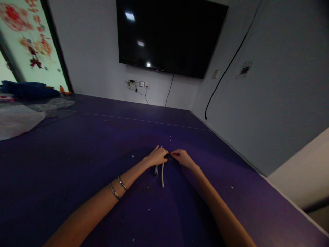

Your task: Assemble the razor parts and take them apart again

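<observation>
In front of me, low over the purple surface, a small black object sits between my two hands. My left hand is closed round its left end, and bracelets circle that wrist. My right hand pinches at its right end, fingertips close to the left ones. Below my left hand stick out two narrow pale strips, a curved one and a shorter one with a dark edge. They look like handles, but whether they join the black object is hidden by the fingers.
The purple surface carries scattered white specks. Clear plastic sheeting and a dark blue cloth bundle lie at the far left. A large television hangs on the wall above sockets. A black cable runs down the right wall.
</observation>
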Motion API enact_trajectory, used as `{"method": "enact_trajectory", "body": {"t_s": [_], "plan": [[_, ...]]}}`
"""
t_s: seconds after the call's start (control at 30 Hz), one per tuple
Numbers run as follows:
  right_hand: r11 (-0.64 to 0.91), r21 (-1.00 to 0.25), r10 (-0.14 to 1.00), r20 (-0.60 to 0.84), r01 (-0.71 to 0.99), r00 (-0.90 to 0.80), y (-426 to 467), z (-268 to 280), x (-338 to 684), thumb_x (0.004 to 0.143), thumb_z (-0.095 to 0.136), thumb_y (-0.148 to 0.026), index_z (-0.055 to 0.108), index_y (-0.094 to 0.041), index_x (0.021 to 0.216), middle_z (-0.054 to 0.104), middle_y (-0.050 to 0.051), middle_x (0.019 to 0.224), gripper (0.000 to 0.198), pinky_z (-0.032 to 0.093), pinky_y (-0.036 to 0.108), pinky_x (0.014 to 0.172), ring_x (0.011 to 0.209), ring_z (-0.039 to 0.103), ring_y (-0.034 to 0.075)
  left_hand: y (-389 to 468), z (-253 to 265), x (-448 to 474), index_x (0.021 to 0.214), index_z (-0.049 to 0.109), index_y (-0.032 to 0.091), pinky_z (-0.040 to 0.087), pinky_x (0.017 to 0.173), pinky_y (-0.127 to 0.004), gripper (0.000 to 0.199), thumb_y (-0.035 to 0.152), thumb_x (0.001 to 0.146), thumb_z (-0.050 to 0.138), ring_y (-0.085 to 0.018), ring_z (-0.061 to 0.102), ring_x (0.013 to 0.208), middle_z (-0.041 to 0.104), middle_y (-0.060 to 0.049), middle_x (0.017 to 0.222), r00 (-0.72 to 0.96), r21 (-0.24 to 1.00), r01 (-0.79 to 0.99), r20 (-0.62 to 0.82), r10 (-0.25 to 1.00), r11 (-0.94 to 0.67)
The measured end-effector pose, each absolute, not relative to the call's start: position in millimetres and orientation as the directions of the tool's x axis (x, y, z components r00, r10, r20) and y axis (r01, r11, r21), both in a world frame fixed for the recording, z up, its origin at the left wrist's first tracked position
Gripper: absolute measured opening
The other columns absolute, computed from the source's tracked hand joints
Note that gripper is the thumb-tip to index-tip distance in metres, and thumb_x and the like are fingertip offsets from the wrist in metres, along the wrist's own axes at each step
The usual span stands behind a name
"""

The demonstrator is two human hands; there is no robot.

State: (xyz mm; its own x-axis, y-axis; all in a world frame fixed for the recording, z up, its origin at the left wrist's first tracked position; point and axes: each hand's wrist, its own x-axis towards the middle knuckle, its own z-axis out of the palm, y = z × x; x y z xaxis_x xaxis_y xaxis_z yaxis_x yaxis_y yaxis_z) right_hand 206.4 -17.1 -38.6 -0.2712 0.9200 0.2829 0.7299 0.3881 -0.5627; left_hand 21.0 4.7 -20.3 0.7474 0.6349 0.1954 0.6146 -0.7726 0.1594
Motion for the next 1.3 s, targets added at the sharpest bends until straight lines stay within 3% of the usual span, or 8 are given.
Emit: {"method": "enact_trajectory", "body": {"t_s": [0.17,0.33,0.47,0.6,0.77,1.0,1.3], "plan": [[0.405,-0.51,0.911,0.298,0.759,-0.286,-16.1,-40.0,206.5,0.08,0.049,-0.022,0.071,-0.016,0.092,0.067,0.008,0.084,0.026,0.048,0.025,0.061,0.071,0.06,0.016,5.1,-24.0,21.4,0.096,0.062,0.018,0.028,0.1,-0.045,0.021,0.023,0.077,0.056,-0.022,0.055,0.102,0.065,-0.006,0.098,0.749,0.143,0.614,0.207,0.63,-0.777],[0.336,-0.583,0.938,0.278,0.74,-0.207,-20.6,-31.5,207.1,0.079,0.05,-0.024,0.07,-0.017,0.095,0.066,0.008,0.088,0.026,0.046,0.019,0.047,0.073,0.061,0.017,2.2,-12.0,20.9,0.099,0.06,0.017,0.033,0.096,-0.041,0.028,0.031,0.075,0.059,-0.023,0.053,0.104,0.063,-0.008,0.102,0.74,0.09,0.613,0.283,0.611,-0.785],[0.265,-0.647,0.96,0.245,0.715,-0.135,-24.6,-20.7,209.9,0.078,0.051,-0.028,0.069,-0.015,0.098,0.066,0.008,0.09,0.029,0.042,0.016,0.037,0.067,0.06,0.015,-5.3,20.4,13.9,0.095,0.061,0.016,0.042,0.084,-0.034,0.025,0.033,0.076,0.057,-0.023,0.056,0.097,0.063,-0.009,0.098,0.601,0.094,0.738,0.361,0.714,-0.668],[0.243,-0.676,0.964,0.246,0.695,-0.097,-25.1,-13.5,211.8,0.077,0.051,-0.029,0.069,-0.014,0.097,0.068,0.006,0.083,0.03,0.042,0.017,0.035,0.054,0.056,0.012,-22.2,40.9,-3.7,0.081,0.065,0.018,0.047,0.071,-0.031,0.021,0.035,0.077,0.052,-0.021,0.062,0.082,0.067,-0.008,0.088,0.483,0.172,0.848,0.143,0.864,-0.502],[0.257,-0.712,0.962,0.255,0.654,-0.1,-24.2,-7.3,207.4,0.077,0.051,-0.028,0.069,-0.014,0.096,0.067,0.005,0.08,0.03,0.043,0.017,0.036,0.053,0.054,0.011,-47.1,20.1,-25.2,0.078,0.066,0.02,0.048,0.068,-0.035,0.029,0.044,0.075,0.051,-0.023,0.064,0.077,0.068,-0.008,0.084,0.434,0.198,0.889,-0.075,0.898,-0.413],[0.295,-0.704,0.954,0.256,0.646,-0.157,-31.2,4.1,192.3,0.076,0.051,-0.026,0.068,-0.014,0.099,0.061,0.001,0.063,0.031,0.041,0.015,0.035,0.047,0.047,0.008,-67.6,-7.5,-20.2,0.088,0.067,0.017,0.049,0.07,-0.042,0.043,0.051,0.081,0.04,-0.03,0.064,0.086,0.068,-0.014,0.092,0.417,0.132,0.903,-0.034,0.908,-0.41],[0.251,-0.732,0.964,0.25,0.633,-0.093,-35.3,10.3,174.3,0.073,0.053,-0.02,0.068,-0.013,0.097,0.064,0.004,0.07,0.029,0.046,0.02,0.037,0.051,0.054,0.011,-79.5,-13.8,-12.3,0.092,0.066,0.015,0.049,0.072,-0.042,0.036,0.037,0.083,0.039,-0.031,0.063,0.089,0.067,-0.016,0.096,0.42,0.101,0.903,-0.014,0.907,-0.417]]}}
